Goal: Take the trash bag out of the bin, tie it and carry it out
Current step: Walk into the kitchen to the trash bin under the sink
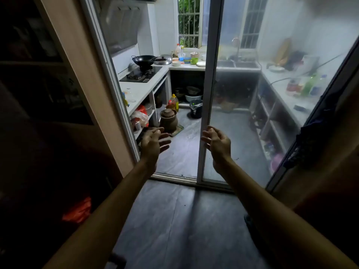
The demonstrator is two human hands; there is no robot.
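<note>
A small dark bin point(195, 111) lined with a pale trash bag point(194, 104) stands on the kitchen floor at the far end, partly hidden behind the sliding door's frame. I stand outside the kitchen doorway. My left hand point(154, 141) is raised in the doorway gap, palm turned inward, fingers apart and holding nothing. My right hand point(217, 141) is open too, its fingertips at the edge of the sliding glass door frame point(206, 94). Both hands are far from the bin.
The frosted sliding door point(252, 103) covers the right half of the opening. A brown clay jar point(168, 119) and oil bottles point(173, 102) stand on the floor near the left counter point(139, 90). A stove with a wok point(144, 61) sits on that counter. A door track point(174, 178) crosses the threshold.
</note>
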